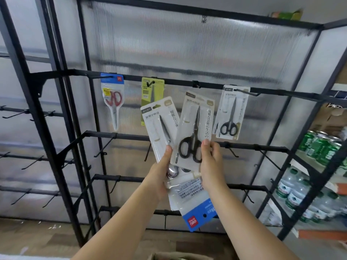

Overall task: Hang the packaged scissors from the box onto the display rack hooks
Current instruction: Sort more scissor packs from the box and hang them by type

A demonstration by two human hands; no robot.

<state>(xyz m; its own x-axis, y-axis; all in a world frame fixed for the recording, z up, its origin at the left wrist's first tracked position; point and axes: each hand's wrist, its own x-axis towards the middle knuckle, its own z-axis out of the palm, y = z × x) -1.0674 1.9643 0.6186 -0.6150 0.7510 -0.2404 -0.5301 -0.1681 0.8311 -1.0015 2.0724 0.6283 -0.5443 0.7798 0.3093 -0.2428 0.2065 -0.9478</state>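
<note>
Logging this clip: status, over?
Left hand grips several packs; right hand pinches black-handled scissors pack. Three packs hang on top rail. Free hook unobstructed.

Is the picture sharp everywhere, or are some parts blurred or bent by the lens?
Head view: the black-handled scissors pack and both hands are fairly sharp; the bottles at right are blurred; the rack bars bow from wide-angle distortion; soft glare on the ribbed back panel.

The display rack (169,82) was black, its back panel (187,44) ribbed and translucent. On the rack hung a blue-topped pack with red-handled scissors (112,99) and a yellow-green pack (152,94). The held cream pack (194,128) showed black-handled scissors; the bottles (293,192) right of the rack wore green labels.
</note>
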